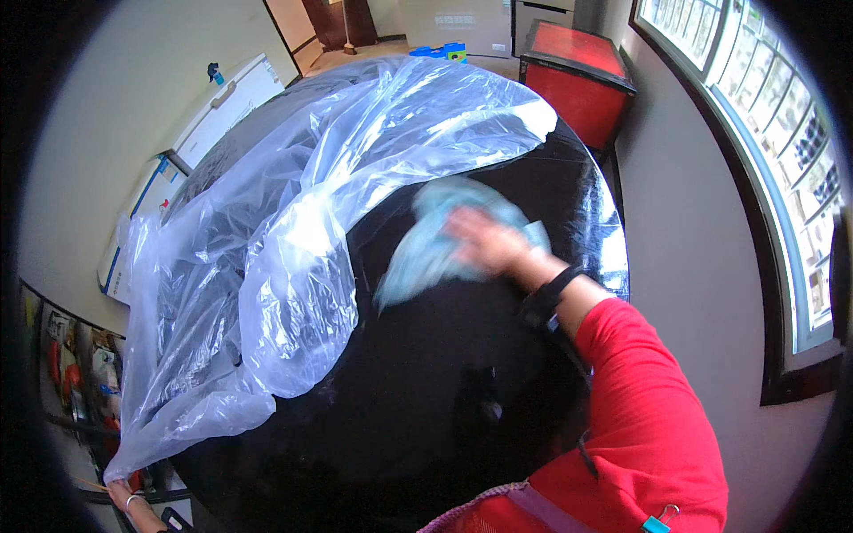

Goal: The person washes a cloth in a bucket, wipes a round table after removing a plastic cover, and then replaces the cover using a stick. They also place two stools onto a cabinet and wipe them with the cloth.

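Observation:
Before me is a glossy black table (426, 373) with a rounded edge. My right hand (486, 240) presses a light blue cloth (426, 253) flat on its bare top; hand and cloth are blurred. A clear plastic sheet (300, 266) lies bunched over the far and left parts of the table and hangs past its left edge. At the lower left, my left hand (123, 496) grips a corner of that sheet, off the table's side. Its fingers are partly hidden by the plastic.
On the right are a wall and a barred window (780, 133). A red chest (573, 73) stands beyond the table. Along the left wall are a white chest freezer (226, 106) with a spray bottle (215, 73) on it, a white box (146, 206), and a rack of goods (73, 360).

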{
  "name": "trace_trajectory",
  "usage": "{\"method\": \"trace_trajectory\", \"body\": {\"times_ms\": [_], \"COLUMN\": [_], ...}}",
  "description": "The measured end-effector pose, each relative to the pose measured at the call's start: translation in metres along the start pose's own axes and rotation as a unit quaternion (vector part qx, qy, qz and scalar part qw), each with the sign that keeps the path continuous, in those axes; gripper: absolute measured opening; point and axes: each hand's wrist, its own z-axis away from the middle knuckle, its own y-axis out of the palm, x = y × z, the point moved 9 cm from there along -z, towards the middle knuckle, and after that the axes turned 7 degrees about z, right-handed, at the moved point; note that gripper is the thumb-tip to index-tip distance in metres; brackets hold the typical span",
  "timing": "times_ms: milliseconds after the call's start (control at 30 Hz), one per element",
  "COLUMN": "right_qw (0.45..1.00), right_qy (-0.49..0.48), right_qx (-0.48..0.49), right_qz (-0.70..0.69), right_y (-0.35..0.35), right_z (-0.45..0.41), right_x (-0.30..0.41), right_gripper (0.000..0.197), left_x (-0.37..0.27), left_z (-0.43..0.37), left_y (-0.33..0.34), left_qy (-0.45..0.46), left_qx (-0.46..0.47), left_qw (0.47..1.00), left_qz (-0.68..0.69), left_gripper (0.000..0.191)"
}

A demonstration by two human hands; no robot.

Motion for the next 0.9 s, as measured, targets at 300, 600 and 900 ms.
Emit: {"method": "trace_trajectory", "body": {"times_ms": [300, 600, 900], "right_qw": [0.833, 0.966, 0.765], "right_qy": [0.496, 0.223, -0.48], "right_qx": [-0.046, 0.012, 0.293], "right_qz": [0.241, 0.131, -0.314], "right_y": [-0.079, -0.052, 0.031], "right_z": [0.211, 0.248, 0.245], "right_x": [-0.117, 0.178, 0.546], "right_gripper": [0.054, 0.048, 0.032], "left_x": [0.029, 0.04, -0.049], "left_z": [0.006, 0.041, 0.164], "left_y": [0.031, 0.061, 0.041], "left_qy": [0.029, 0.0, 0.038], "left_qx": [0.041, 0.175, 0.307], "left_qw": [0.998, 0.963, 0.907], "left_qz": [0.036, 0.207, 0.284], "left_gripper": [0.038, 0.025, 0.032]}}
